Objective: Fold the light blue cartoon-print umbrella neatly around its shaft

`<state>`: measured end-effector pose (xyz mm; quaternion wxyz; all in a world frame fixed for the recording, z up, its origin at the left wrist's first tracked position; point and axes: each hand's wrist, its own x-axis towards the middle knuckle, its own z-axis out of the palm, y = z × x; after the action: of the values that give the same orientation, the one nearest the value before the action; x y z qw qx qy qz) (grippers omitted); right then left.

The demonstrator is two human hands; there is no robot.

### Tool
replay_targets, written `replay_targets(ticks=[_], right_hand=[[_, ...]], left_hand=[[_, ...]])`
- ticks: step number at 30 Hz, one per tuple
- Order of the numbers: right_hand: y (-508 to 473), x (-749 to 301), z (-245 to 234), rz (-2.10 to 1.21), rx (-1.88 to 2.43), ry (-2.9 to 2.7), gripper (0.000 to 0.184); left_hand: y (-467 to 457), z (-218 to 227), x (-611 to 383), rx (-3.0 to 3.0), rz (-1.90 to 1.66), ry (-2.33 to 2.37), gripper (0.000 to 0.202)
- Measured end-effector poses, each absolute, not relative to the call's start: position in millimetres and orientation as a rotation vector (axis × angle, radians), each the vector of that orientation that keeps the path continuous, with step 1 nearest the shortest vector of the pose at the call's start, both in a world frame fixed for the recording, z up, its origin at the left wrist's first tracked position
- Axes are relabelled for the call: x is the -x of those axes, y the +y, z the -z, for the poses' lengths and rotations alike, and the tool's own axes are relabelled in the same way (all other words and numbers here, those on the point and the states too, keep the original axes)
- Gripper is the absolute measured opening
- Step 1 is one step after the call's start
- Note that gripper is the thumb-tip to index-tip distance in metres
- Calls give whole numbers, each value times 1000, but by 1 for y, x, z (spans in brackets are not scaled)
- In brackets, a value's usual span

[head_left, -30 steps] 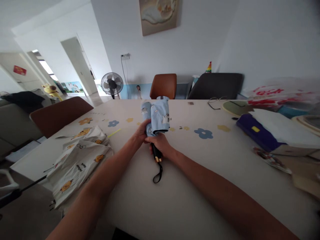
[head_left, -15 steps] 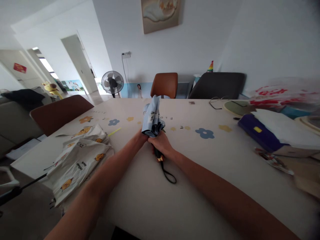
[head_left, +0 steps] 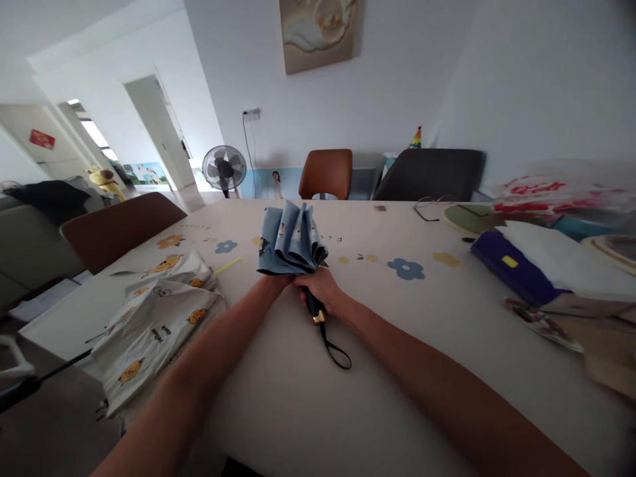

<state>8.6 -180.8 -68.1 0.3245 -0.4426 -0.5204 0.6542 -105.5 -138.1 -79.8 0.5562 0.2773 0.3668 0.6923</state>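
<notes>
A folding umbrella [head_left: 291, 242] with a light blue, dark-edged canopy is in front of me over the table, its cloth gathered in loose pleats that spread to the left. My right hand [head_left: 320, 288] is closed around it just below the canopy, at the top of the black handle [head_left: 314, 307]. A gold-coloured band and a black wrist strap [head_left: 338, 354] hang at the handle's lower end. My left hand [head_left: 278, 283] is up against the underside of the canopy, beside my right hand. Cloth hides its fingers.
Left on the white table [head_left: 397, 331] lies a cream umbrella [head_left: 159, 331] with yellow duck prints, loosely folded. Eyeglasses [head_left: 427, 209], a purple case [head_left: 514, 265], papers and a plastic bag [head_left: 546, 189] are on the right. Chairs [head_left: 325, 173] stand around the table.
The blue canopy, narrow and bunched before, now fans out to the left in wider pleats over my left hand. My right hand keeps its grip in the same place.
</notes>
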Motion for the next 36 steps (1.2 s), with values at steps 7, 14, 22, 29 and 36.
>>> replay_targets(ticks=[7,14,22,29,36], right_hand=[[-182,-9,65,-1716,1150,-1277,15],[-180,-10,69,-1742,1122,-1214,15],[-172,-14,69,-1878,1049,-1025,9],[-168,-19,70,-1962,926,-1007,9],[-168,-21,72,-1988,925,-1134,12]], left_hand=[[-141,75,105,-665,-1569,584,47],[-139,67,109,-725,-1448,613,33],[-127,32,139,-695,-1406,879,34],[-130,31,135,-766,-1418,1031,16],[-138,17,143,-809,-1527,1199,12]])
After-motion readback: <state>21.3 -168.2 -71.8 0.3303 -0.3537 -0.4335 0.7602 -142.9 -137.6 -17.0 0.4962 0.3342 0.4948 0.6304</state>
